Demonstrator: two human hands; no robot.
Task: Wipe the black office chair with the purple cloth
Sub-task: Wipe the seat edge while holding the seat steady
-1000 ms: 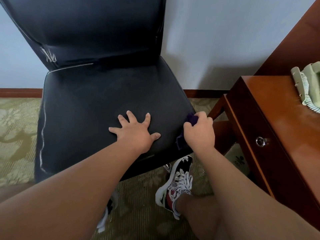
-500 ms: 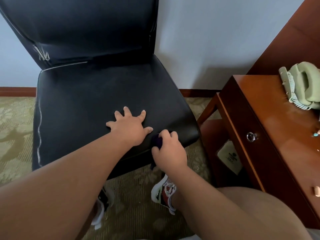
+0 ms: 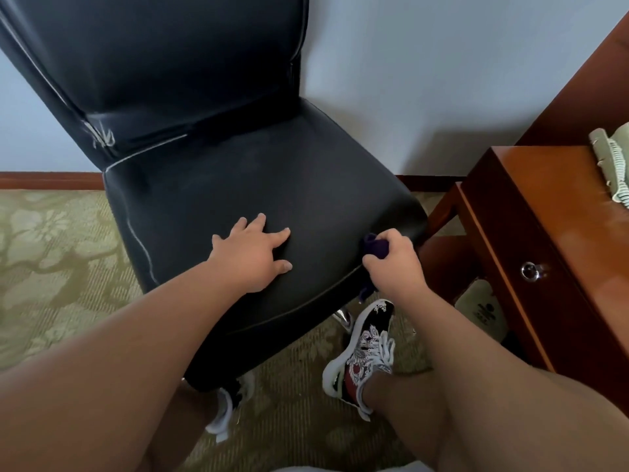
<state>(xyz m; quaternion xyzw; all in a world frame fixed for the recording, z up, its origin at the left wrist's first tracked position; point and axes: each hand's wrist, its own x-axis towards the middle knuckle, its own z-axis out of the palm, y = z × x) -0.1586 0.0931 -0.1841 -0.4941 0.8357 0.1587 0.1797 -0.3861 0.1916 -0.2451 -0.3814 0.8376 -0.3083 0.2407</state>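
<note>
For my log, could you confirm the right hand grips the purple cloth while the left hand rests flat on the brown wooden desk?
No: in the head view the left hand rests flat on the black office chair seat; the right hand does grip the purple cloth.

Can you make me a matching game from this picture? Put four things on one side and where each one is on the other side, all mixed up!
Things:
1. left hand
2. purple cloth
3. telephone
4. sneaker

Places:
A. on the wooden desk
B. on the patterned carpet
C. flat on the seat of the black office chair
D. gripped in the right hand

Right pairs: 1-C, 2-D, 3-A, 4-B.
</note>
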